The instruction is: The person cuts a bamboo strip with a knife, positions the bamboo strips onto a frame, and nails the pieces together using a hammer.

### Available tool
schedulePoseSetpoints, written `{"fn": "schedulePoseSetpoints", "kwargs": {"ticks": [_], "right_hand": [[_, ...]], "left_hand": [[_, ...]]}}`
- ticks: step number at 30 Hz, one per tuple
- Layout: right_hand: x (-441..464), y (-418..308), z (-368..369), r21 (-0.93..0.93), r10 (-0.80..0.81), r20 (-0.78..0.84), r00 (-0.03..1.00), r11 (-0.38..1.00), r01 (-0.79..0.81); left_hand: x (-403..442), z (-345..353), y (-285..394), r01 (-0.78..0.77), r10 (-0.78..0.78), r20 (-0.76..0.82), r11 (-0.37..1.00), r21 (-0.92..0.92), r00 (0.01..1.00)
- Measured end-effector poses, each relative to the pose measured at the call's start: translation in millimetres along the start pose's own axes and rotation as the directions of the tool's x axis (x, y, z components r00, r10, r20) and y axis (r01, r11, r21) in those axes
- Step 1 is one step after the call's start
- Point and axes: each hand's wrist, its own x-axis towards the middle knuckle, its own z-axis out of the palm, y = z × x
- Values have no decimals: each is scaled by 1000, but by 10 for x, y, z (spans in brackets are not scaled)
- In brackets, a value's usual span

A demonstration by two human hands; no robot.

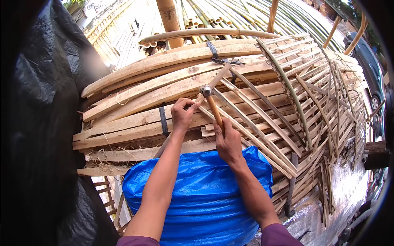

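Observation:
My right hand [228,141] is wrapped round the wooden handle of a hammer [215,108], whose metal head is up by the end of a wooden strip. My left hand [182,114] pinches at the left corner of a slatted wooden frame [256,112], close to the hammer head. Whatever is between its fingertips is too small to make out. The frame's thin strips run down to the right over a stack of rough planks [152,86]. Below my hands is a bulging blue tarp [201,188].
A black sheet [53,123] hangs at the left. More slatted frames [324,90] are piled at the right, with a curved metal bar [292,188] below. Bamboo poles [246,12] lie behind, near an upright post [169,20]. A parked car [367,65] stands far right.

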Motion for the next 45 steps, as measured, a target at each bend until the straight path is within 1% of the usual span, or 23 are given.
{"fn": "schedulePoseSetpoints", "kwargs": {"ticks": [3, 5, 6, 7, 9, 11, 13, 16, 17, 19, 23, 25, 26, 28, 30, 33, 36, 40, 41, 42, 43, 44, 45], "right_hand": [[-4, 42, 40, -4, -30, 12, 999, 1000, 30], [5, 64, 49, 22, -25, 3, 1000, 999, 25], [8, 50, 24, 34, 29, 18, 999, 999, -30], [19, 56, 14, 36, 31, 20, 999, 999, -32], [24, 66, -6, 53, 109, 0, 994, 993, -109], [25, 59, -14, 55, 116, -12, 993, 992, -115], [31, 33, -29, 64, 95, -20, 995, 994, -93], [2, 85, 30, 28, 44, 5, 999, 999, -44], [-11, 74, 36, 3, -3, 19, 1000, 1000, 3], [-32, 156, 120, -88, -108, 14, 994, 990, 109], [-42, 183, 170, -218, -20, 139, 990, 975, 50], [-44, 165, 183, -203, -17, 138, 990, 978, 45], [-42, 149, 178, -211, -18, 132, 991, 976, 46], [-56, 102, 156, -158, -93, 76, 993, 982, 104], [-40, 110, 146, -173, -62, 98, 993, 982, 78], [-32, 184, 158, -218, -3, 122, 993, 975, 30], [-33, 167, 145, -188, -13, 111, 994, 982, 34], [-12, 208, 132, -139, 25, 78, 997, 990, -14], [-14, 226, 130, -116, 25, 56, 998, 993, -18], [-8, 219, 99, -64, 92, 104, 990, 994, -86], [-9, 249, 108, -22, 112, 93, 989, 994, -111], [44, 256, 73, 7, 119, 140, 983, 993, -121], [11, 257, 50, 36, 131, 183, 974, 990, -140]], "left_hand": [[-8, -8, 20, -35, 35, 16, 998, 55, 999], [-1, 9, 86, 113, -113, 5, 986, -122, 994], [6, 4, 41, 111, -107, 47, 989, -99, 993], [8, 9, 2, 113, -109, 48, 989, -96, 993], [-6, 24, -39, 67, -63, 41, 994, -84, 997], [-15, 18, -44, 61, -57, 45, 994, -92, 997], [-10, 11, -24, 69, -67, 16, 988, -136, 998], [-15, 19, -74, 83, -81, 20, 987, -135, 997], [-21, 27, -91, 51, -49, 20, 986, -160, 999], [-33, 23, -55, 95, -95, 3, 989, -117, 995], [-17, 44, -119, 21, -25, -34, 994, -112, 999], [-16, 34, -70, 89, -92, -33, 991, -98, 995], [-11, 51, -110, 68, -74, -51, 992, -103, 996], [2, 86, -204, 47, -55, -74, 993, -104, 996], [-7, 86, -197, 22, -26, -86, 999, -45, 996], [-12, 62, -176, 60, -64, -49, 994, -90, 997], [-7, 43, -137, 64, -68, -34, 994, -93, 997], [-18, 19, -72, 69, -68, 10, 993, -99, 998], [-21, 27, -48, 63, -59, 29, 985, -161, 998], [-23, 35, -9, 75, -65, 54, 974, -212, 996], [-21, 41, -51, 10, -6, 60, 997, -78, 998], [-23, 39, -28, -127, 125, 50, 992, 27, 991], [-26, 27, -32, -123, 115, 107, 990, 69, 988]]}}
